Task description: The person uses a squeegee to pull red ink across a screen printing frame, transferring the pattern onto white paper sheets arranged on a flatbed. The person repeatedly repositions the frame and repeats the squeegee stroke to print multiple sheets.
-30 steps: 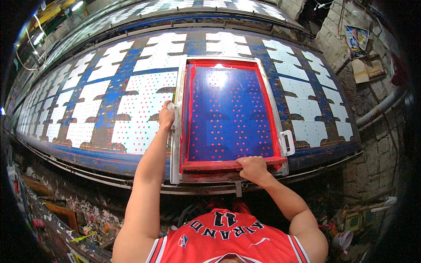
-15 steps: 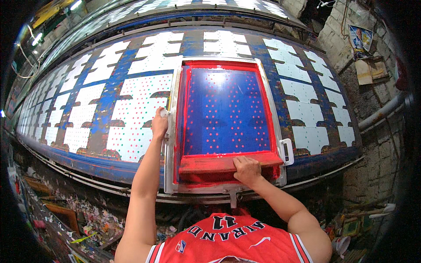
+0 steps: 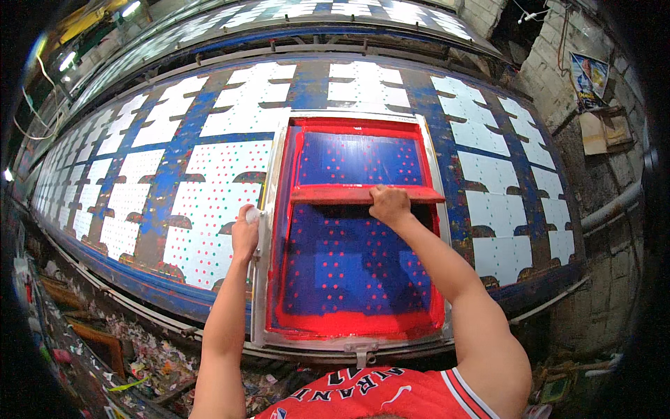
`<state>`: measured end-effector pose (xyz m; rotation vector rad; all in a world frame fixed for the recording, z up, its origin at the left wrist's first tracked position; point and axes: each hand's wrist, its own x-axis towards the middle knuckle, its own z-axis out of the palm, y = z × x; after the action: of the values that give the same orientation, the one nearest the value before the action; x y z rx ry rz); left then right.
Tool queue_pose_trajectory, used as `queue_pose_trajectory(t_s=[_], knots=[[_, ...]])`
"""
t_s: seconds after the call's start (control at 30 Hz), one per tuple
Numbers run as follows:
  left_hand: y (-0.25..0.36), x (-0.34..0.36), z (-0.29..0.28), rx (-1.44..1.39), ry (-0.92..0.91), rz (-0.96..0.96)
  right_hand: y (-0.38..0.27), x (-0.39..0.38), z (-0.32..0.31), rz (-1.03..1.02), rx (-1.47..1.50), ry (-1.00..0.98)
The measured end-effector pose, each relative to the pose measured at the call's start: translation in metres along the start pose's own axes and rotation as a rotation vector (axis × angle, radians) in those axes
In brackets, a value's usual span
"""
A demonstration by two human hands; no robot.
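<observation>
A screen-printing frame (image 3: pixel 259 293) with a blue dotted mesh (image 3: pixel 335 258) lies flat on the long table, red ink round the mesh's margins. Across its upper half rests a red squeegee (image 3: pixel 314 195), gripped near its middle by my right hand (image 3: pixel 391 204). My left hand (image 3: pixel 246 234) is closed round the white handle (image 3: pixel 252 214) on the frame's left side. Left of the frame lie white fabric pieces (image 3: pixel 216 181) printed with red and green dots. Some of the fabric beneath the screen is hidden.
The table (image 3: pixel 150 209) carries rows of white cut pieces; those on the right (image 3: pixel 497 209) show faint green dots. Another such table runs behind. Scraps litter the floor (image 3: pixel 153 356) at lower left. A block wall (image 3: pixel 607 279) stands at right.
My right hand has pushed the squeegee from the frame's near end to its upper half. The view has shifted, and my left hand stays on the handle.
</observation>
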<state>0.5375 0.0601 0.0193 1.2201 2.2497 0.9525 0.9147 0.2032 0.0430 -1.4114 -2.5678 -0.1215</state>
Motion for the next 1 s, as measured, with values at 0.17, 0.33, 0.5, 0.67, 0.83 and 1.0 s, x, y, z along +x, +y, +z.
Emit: queue_pose_trajectory(t_s=[0.17,0.33,0.5,0.67,0.83,1.0], knots=[[0.004,-0.001,-0.001,-0.016,0.012,-0.022,0.041,0.088,0.026,0.048,-0.025,0.002],[0.005,0.0,-0.002,-0.058,-0.02,-0.083,0.069,0.152,0.035,0.066,-0.069,0.02],[0.004,-0.001,-0.002,-0.134,-0.024,-0.081,0.085,0.191,0.028,0.023,-0.097,-0.033],[0.003,-0.001,-0.001,-0.104,-0.004,-0.057,0.096,0.211,0.005,-0.014,-0.099,-0.026],[0.002,0.0,-0.001,-0.143,-0.012,-0.066,0.103,0.231,0.002,0.021,-0.045,-0.03],[0.002,0.0,-0.002,-0.167,-0.022,-0.109,0.109,0.242,0.015,0.052,-0.002,-0.089]])
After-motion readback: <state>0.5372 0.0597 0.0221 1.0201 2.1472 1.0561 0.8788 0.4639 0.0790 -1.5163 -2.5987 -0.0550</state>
